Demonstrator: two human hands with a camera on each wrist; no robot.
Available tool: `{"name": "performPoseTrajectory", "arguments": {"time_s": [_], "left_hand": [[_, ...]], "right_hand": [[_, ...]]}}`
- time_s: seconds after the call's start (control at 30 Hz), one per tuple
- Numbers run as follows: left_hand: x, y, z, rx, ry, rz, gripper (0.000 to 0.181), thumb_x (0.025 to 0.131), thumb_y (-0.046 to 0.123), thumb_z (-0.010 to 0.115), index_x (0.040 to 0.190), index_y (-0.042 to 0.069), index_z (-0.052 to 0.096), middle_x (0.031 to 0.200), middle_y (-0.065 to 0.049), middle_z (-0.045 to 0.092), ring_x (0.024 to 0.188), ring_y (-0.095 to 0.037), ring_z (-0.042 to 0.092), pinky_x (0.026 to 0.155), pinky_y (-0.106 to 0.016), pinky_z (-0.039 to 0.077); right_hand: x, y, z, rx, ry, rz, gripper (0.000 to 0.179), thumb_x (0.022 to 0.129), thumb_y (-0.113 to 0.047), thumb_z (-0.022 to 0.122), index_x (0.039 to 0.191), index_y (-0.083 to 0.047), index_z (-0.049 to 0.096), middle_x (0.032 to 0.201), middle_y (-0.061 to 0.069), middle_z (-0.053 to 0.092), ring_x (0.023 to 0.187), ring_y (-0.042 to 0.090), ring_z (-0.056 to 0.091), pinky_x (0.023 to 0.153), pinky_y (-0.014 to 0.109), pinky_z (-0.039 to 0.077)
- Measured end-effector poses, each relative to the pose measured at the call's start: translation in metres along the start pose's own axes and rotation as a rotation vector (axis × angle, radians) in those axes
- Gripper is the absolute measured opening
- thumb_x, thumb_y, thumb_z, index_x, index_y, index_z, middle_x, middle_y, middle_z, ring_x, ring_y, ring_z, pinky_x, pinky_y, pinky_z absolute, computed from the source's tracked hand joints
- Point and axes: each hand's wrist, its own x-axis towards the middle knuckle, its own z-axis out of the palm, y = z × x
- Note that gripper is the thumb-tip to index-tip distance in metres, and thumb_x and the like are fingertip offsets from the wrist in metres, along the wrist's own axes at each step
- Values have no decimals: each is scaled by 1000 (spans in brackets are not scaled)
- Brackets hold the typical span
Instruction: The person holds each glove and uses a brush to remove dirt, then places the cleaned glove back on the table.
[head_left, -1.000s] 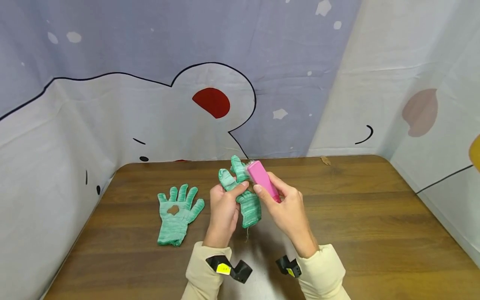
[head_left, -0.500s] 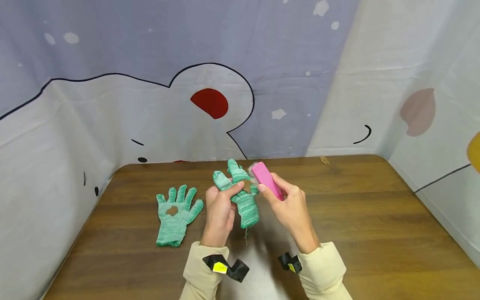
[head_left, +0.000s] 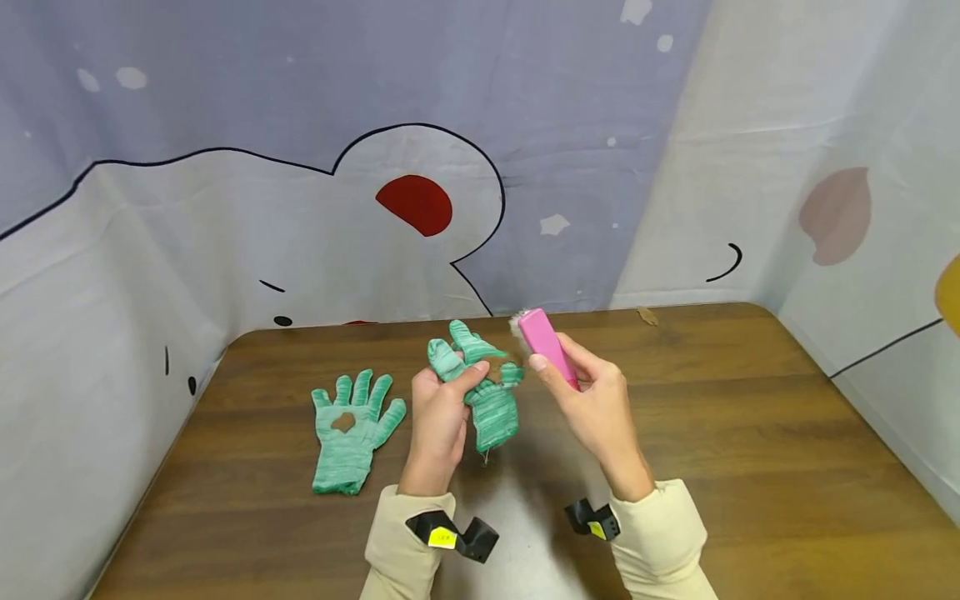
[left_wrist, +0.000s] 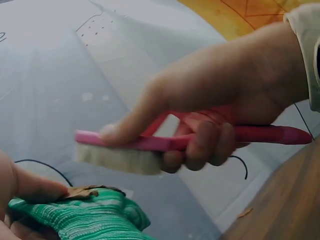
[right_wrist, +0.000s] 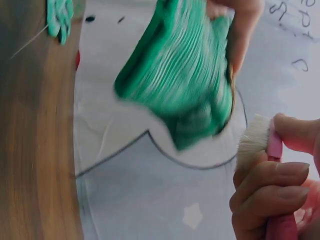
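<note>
My left hand (head_left: 441,417) grips a green-and-white knitted glove (head_left: 495,417) above the table, thumb pressed on its palm side by a brown patch (left_wrist: 82,192). Some of the glove's fingers are folded over, and a loose thread hangs from its cuff. My right hand (head_left: 600,408) holds a pink brush (head_left: 547,343) by its handle, thumb along its back. Its pale bristles (left_wrist: 117,159) face the glove but stand apart from it. A matching glove (head_left: 348,454) lies flat on the table to the left, fingers spread, also with a brown mark on it.
The wooden table (head_left: 750,467) ends at a printed cloth backdrop (head_left: 585,167), which also rises along both sides. A small brown flake (head_left: 647,317) lies near the back edge.
The brush has moved right, from against the glove to clear of it. The held glove has turned and shifted slightly left, and some of its fingers now fold over. The lying glove stays put.
</note>
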Motion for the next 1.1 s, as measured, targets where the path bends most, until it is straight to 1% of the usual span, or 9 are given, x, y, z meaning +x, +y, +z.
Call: {"name": "performPoseTrajectory", "arguments": {"time_s": [0.07,0.17,0.33,0.53,0.67,0.77,0.93,1.0,1.1], "left_hand": [[-1,-1,2,16,-25,5,17,80,-3,63,96,-7,56,83,-7,62,74,-15,62,66,-30,52],[-2,-2,3,26,-42,16,17,80,-4,63,95,-7,56,83,-7,62,74,-15,62,66,-31,52],[-1,0,3,-52,17,28,19,80,-4,64,96,-8,55,83,-7,62,75,-16,62,68,-32,53],[1,2,0,-172,82,28,19,80,-5,63,96,-10,55,86,-8,62,79,-17,62,74,-31,52],[2,4,-3,-203,85,21,13,81,-5,62,93,-7,56,87,-9,62,81,-18,62,75,-32,52],[2,8,-7,-216,84,15,9,82,-3,62,91,-5,58,87,-8,63,83,-19,62,78,-32,51],[-2,17,-11,-185,79,93,11,83,-1,62,91,-4,56,87,-9,61,85,-21,61,80,-32,50],[-3,17,-10,-151,61,117,12,83,-2,62,92,-5,55,86,-9,61,83,-20,62,77,-32,51],[-3,14,-7,-83,47,115,13,82,-3,62,92,-5,54,86,-7,60,81,-17,61,74,-31,52]], "right_hand": [[-4,-12,3,54,-14,-15,45,83,-22,69,123,-6,58,106,15,65,78,16,62,64,18,50],[-8,-20,8,60,-40,-18,43,83,-16,68,123,-3,57,104,17,65,75,17,59,60,19,49],[-4,3,14,5,-63,-26,46,82,-30,70,123,-14,59,104,10,66,71,15,56,57,23,47],[-5,4,16,-18,-78,-14,48,80,-37,69,123,-18,60,107,9,65,72,15,57,58,25,48],[-4,5,16,-41,-70,-18,48,80,-40,70,123,-20,60,106,8,65,70,16,57,56,26,48],[-2,9,16,-135,-63,-49,50,80,-42,69,123,-19,60,106,9,65,71,18,57,58,29,47],[5,25,9,-352,-37,-14,54,80,-45,67,125,-16,58,105,11,66,78,22,57,65,33,45],[8,30,6,-348,-23,32,55,80,-46,67,125,-16,58,106,10,66,80,22,57,66,33,45],[9,28,3,-256,8,49,55,79,-47,67,124,-18,59,104,8,67,78,18,59,65,30,47]]}}
